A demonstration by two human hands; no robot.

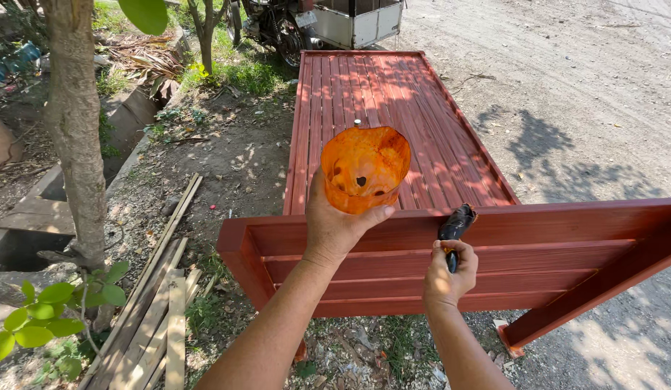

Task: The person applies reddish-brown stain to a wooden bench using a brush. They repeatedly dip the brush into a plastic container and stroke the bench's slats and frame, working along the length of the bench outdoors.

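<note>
- Outdoors, the right hand (449,273) is closed in a fist around the handle of a dark, worn paintbrush (455,225); its long axis runs up toward about one o'clock, and the bristle tip rests on or just at the top rail of the reddish-brown painted wooden frame (566,238).
- At about ten o'clock from the brush, the left hand (334,224) cups from below a translucent orange cut-off plastic container (364,170), fingers wrapped round its base and the thumb showing on the near side. Its open mouth tilts toward the camera, with dark smears inside.
- So the container lies up and left of the brush tip, near but apart; the right hand is the nearer to the rail.
- Beyond, a ribbed, glossy red-brown slatted panel (393,108) stretches toward twelve o'clock.
- At eight o'clock, pale rough planks (158,318) lie on bare dirt beside a grey-barked tree trunk (74,123).
</note>
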